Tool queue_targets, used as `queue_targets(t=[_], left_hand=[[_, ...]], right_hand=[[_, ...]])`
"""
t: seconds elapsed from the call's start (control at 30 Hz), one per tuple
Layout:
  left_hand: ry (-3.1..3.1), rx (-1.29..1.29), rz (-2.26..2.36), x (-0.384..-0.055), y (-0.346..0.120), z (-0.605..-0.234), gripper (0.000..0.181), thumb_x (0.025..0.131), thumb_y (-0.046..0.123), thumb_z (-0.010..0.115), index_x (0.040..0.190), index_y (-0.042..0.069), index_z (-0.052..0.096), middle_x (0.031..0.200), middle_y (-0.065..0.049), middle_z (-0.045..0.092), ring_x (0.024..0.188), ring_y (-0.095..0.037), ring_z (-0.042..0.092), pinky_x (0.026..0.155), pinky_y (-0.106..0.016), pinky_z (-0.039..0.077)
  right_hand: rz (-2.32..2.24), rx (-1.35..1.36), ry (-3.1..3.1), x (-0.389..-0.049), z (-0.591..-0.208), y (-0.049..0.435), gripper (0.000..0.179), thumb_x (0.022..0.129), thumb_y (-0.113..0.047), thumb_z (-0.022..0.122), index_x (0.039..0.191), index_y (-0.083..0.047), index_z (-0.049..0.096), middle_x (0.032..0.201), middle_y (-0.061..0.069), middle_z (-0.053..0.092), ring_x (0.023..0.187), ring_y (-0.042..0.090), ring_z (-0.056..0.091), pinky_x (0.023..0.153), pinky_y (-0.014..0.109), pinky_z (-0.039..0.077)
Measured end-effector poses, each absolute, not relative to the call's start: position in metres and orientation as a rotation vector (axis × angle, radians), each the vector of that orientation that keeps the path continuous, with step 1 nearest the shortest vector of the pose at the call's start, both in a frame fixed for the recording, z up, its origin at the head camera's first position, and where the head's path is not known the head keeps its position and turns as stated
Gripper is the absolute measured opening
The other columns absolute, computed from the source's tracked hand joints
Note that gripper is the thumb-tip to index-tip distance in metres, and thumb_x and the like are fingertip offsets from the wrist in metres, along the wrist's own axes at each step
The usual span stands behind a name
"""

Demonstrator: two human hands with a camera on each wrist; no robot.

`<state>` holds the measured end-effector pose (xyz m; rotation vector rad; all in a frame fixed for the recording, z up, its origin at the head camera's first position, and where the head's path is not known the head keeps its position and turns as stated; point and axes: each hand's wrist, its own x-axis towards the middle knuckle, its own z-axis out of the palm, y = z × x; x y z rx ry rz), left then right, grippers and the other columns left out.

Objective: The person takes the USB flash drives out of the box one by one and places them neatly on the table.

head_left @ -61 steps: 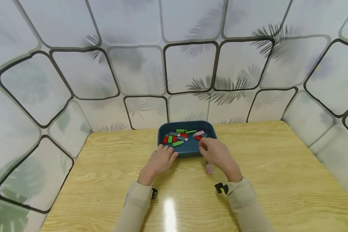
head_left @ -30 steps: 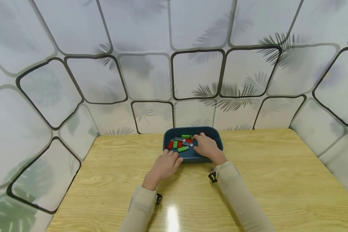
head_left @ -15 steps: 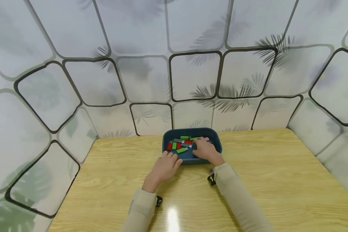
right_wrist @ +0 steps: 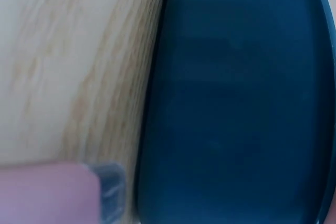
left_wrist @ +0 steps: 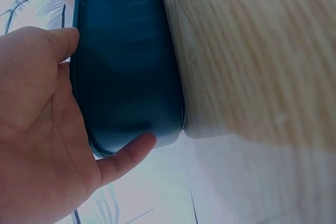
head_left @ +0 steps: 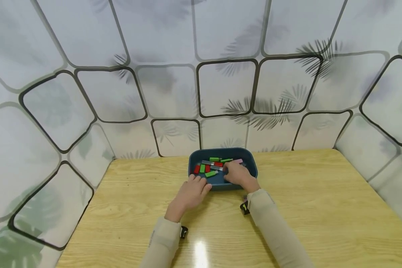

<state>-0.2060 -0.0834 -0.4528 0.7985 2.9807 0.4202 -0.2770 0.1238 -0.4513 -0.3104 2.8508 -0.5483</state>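
A dark blue bin [head_left: 225, 187] stands on the table with several USB flash drives in it. Among them are a green one [head_left: 211, 174], a red one [head_left: 197, 169], a grey one [head_left: 216, 168] and a pink one [head_left: 237, 161]. My left hand [head_left: 191, 191] grips the bin's near left corner; in the left wrist view its thumb meets the rim and the little finger lies outside the wall. My right hand [head_left: 239, 175] reaches inside at the right, fingers bent downward. Whatever lies under those fingertips is hidden.
Another pink flash drive [right_wrist: 47, 195] lies on the wooden table [head_left: 137, 208] before the bin, mostly covered by the right wrist camera [head_left: 244, 207] in the head view. A patterned wall [head_left: 174, 93] rises behind the table.
Over two seconds my right hand has moved from the near right rim deeper into the bin, then stayed nearly still. My left hand keeps its place on the corner. The head view has shifted slightly.
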Motion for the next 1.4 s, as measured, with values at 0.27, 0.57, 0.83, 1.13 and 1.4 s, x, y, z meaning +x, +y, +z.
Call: queue_targets(t=[0.27,0.57,0.83,1.13,1.4], left_hand=[[2.976,0.797,0.429,-0.2084,-0.0858,-0.4501,0.031,0.108,0.037,0.038,0.098,0.015,0.058,0.096,-0.002,0.058,0.086,-0.020,0.043,0.072,-0.040,0.044],[2.954,0.798,0.434,-0.2065,-0.0845,-0.4499,0.031,0.108,0.037,0.037,0.098,0.016,0.057,0.096,-0.001,0.058,0.085,-0.019,0.041,0.070,-0.037,0.042],[2.974,0.807,0.444,-0.2065,-0.0853,-0.4512,0.031,0.108,0.038,0.036,0.100,0.016,0.057,0.100,-0.002,0.059,0.088,-0.020,0.042,0.072,-0.038,0.043],[2.971,0.820,0.435,-0.2068,-0.0856,-0.4496,0.031,0.108,0.038,0.036,0.097,0.017,0.055,0.096,-0.001,0.057,0.085,-0.019,0.041,0.069,-0.036,0.041],[2.976,0.814,0.439,-0.2055,-0.0844,-0.4500,0.032,0.109,0.038,0.035,0.098,0.016,0.056,0.097,-0.002,0.058,0.086,-0.020,0.041,0.070,-0.037,0.041]], right_hand=[[-0.661,-0.273,2.900,-0.2741,-0.4489,0.1231,0.036,0.090,-0.015,0.070,0.123,-0.007,0.058,0.134,0.023,0.042,0.094,0.032,0.058,0.076,0.045,0.050],[-0.651,-0.255,2.858,-0.2713,-0.4528,0.1265,0.051,0.093,-0.019,0.065,0.140,-0.003,0.051,0.148,0.027,0.030,0.112,0.038,0.058,0.087,0.052,0.049],[-0.642,-0.289,2.860,-0.2735,-0.4508,0.1264,0.039,0.094,-0.017,0.063,0.131,-0.006,0.060,0.143,0.024,0.035,0.090,0.028,0.058,0.076,0.044,0.048],[-0.654,-0.286,2.862,-0.2735,-0.4528,0.1271,0.032,0.094,-0.013,0.062,0.125,-0.006,0.065,0.138,0.021,0.040,0.086,0.026,0.056,0.077,0.042,0.048],[-0.664,-0.277,2.884,-0.2750,-0.4546,0.1252,0.030,0.093,-0.005,0.057,0.122,-0.005,0.065,0.130,0.021,0.044,0.094,0.028,0.057,0.082,0.043,0.049]])
